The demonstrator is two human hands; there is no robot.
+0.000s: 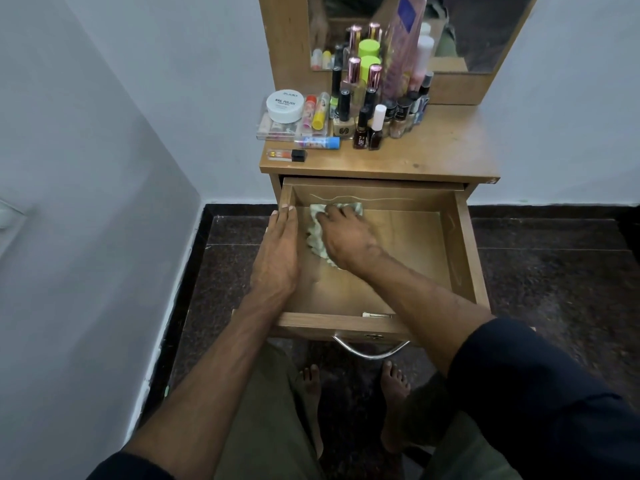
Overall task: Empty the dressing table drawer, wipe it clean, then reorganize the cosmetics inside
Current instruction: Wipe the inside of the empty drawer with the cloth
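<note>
Open wooden drawer (464, 237): right hand (346, 237) fingers pressing crumpled pale-green cloth (317, 237) far-left; left hand (277, 258) flat, relaxed on wall. Sweep corners next, firm overlapping strokes.

Much of the cloth (317, 233) lies hidden under the right hand (348, 239), so its full shape can't be read. The left hand (277, 258) covers the drawer's (465, 244) left wall, and the right forearm crosses over the front rim. The mirror (485, 36) is cut off by the top edge. Back bottles in the cosmetics cluster (377, 95) stand behind the front ones, with labels too small to read. The handle (370, 351) blurs below.
</note>
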